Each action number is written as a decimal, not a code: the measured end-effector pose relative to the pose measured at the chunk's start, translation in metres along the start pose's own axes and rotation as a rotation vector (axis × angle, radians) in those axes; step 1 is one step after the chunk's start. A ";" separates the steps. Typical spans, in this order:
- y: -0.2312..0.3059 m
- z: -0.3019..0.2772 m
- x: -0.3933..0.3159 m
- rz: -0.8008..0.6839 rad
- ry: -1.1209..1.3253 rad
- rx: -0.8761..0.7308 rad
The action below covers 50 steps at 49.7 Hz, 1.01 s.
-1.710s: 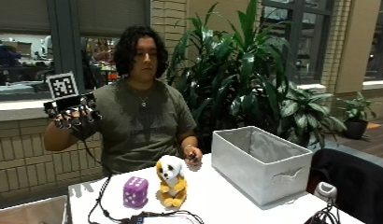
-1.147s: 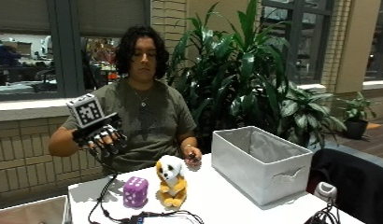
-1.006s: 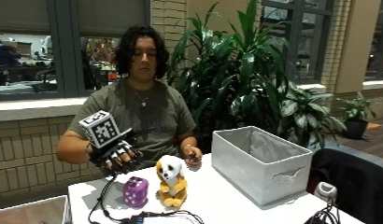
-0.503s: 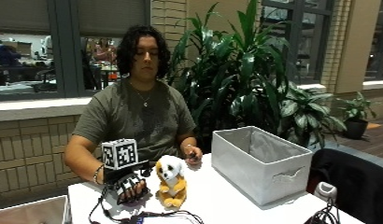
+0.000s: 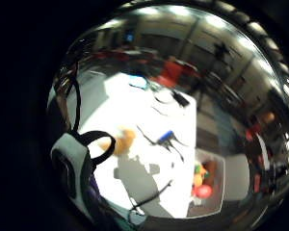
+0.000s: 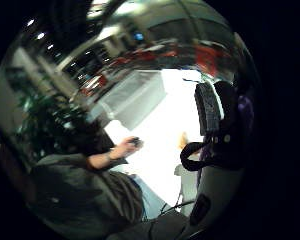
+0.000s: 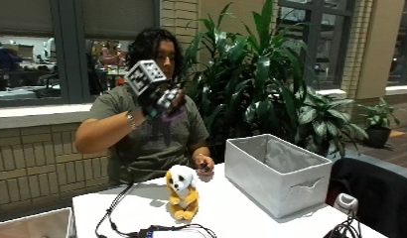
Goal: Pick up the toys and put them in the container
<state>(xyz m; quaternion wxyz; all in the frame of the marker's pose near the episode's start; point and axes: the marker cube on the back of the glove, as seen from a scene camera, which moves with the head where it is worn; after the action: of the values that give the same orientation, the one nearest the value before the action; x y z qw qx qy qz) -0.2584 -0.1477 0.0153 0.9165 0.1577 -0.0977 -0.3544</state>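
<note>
While raised at chest height, right hand [image 7: 161, 101] apparently clamps fingers on purple toy [image 7: 171, 110], carrying toward container [image 7: 276, 173] at four o'clock.

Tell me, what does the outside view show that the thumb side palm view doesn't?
Only the outside view shows the gloved right hand raised at chest height holding a purple toy, and the whole dog toy sitting on the table. Only the thumb side palm view shows the purple toy right beside the palm. Both show the grey container, the plant and the person's bare hand.
</note>
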 end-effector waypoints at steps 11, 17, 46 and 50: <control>-0.121 -0.001 -0.146 -0.288 -0.205 0.067; -0.179 0.046 -0.152 -0.311 -0.045 0.045; -0.124 0.097 -0.024 0.010 0.070 -0.389; -0.082 0.109 0.013 0.103 0.046 -0.487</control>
<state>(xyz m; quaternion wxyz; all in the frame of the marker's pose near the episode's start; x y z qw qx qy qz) -0.3316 -0.2376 0.0877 0.9462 -0.0651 0.0036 -0.3169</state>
